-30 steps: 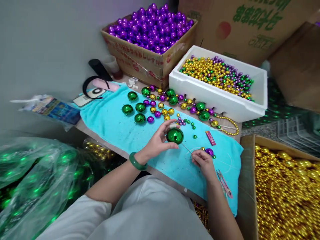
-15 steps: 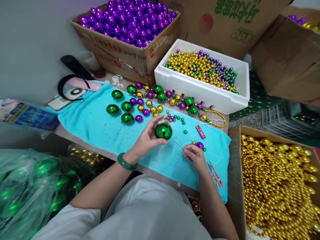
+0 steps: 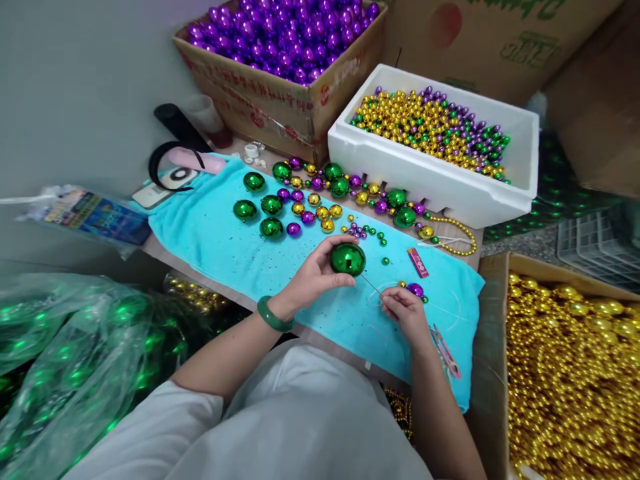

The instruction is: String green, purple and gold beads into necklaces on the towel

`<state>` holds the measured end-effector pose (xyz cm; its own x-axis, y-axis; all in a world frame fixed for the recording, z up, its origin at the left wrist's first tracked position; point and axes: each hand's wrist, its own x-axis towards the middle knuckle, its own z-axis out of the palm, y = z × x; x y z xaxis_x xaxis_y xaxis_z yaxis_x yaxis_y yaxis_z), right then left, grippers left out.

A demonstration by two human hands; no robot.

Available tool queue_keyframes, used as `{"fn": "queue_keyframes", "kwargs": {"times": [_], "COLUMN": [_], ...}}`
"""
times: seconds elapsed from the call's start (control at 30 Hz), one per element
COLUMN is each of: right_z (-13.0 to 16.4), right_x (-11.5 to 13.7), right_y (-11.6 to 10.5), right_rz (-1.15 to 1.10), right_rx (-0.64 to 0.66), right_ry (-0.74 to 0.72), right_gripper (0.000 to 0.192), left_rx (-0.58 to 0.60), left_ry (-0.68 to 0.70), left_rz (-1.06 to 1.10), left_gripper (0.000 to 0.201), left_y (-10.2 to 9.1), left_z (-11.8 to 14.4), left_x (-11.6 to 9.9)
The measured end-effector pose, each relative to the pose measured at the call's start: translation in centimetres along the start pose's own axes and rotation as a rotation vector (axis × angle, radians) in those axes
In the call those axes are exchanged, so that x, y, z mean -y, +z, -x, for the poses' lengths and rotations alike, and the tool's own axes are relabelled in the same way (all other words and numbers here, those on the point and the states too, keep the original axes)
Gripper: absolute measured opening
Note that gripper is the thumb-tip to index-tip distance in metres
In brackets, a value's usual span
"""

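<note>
My left hand (image 3: 320, 270), with a green bangle on the wrist, is closed round a large shiny green bead (image 3: 349, 259) above the towel. My right hand (image 3: 404, 308) pinches a thin needle (image 3: 371, 285), whose far end meets the lower right side of the green bead; whether it has entered the hole I cannot make out. A white thread (image 3: 457, 300) curves over the blue towel (image 3: 320, 333) near the right hand. Beside that hand lie a purple bead (image 3: 415, 289) and small gold and green ones. Scissors (image 3: 446, 353) with pink handles rest by the right forearm.
Loose green beads (image 3: 271, 227) and smaller purple and gold ones lie on the towel. Behind them stretches a beaded strand (image 3: 397, 198). A white foam box (image 3: 430, 167) and a carton (image 3: 270, 100) of purple beads stand at the back; a carton (image 3: 487, 333) of gold beads is at right.
The whole scene has shifted right in view as the head turned. The left hand still holds the green bead and the right still pinches the needle, with little movement between them.
</note>
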<state>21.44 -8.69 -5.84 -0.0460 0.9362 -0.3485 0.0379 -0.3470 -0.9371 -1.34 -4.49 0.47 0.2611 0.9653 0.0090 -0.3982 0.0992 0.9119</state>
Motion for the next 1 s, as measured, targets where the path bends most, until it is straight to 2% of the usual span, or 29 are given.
{"fn": "queue_keyframes", "kwargs": {"times": [0.13, 0.4, 0.63, 0.73, 0.93, 1.0], "right_z": [-0.1, 0.1, 0.3, 0.3, 0.0, 0.0], "right_x": [-0.3, -1.1, -0.6, -0.6, -1.0, -1.0], "right_y": [-0.1, 0.1, 0.7, 0.7, 0.0, -0.1], "right_rz": [0.013, -0.064, -0.129, -0.138, -0.1, -0.092], "right_rx": [0.004, 0.004, 0.031, 0.032, 0.035, 0.04], "right_ry": [-0.016, 0.053, 0.081, 0.1, 0.056, 0.048], "right_gripper": [0.027, 0.03, 0.03, 0.03, 0.03, 0.03], "left_rx": [0.026, 0.031, -0.014, -0.025, 0.071, 0.066], "left_ry": [-0.073, 0.029, -0.034, -0.01, -0.074, -0.069], "left_rz": [0.076, 0.012, 0.138, 0.145, 0.149, 0.151], "left_gripper": [0.057, 0.062, 0.06, 0.062, 0.064, 0.065], "left_y": [0.0, 1.6, 1.5, 1.4, 1.2, 1.3], "left_z": [0.2, 1.2, 1.1, 1.2, 1.4, 1.4], "left_x": [0.1, 0.2, 0.5, 0.5, 0.4, 0.3]}}
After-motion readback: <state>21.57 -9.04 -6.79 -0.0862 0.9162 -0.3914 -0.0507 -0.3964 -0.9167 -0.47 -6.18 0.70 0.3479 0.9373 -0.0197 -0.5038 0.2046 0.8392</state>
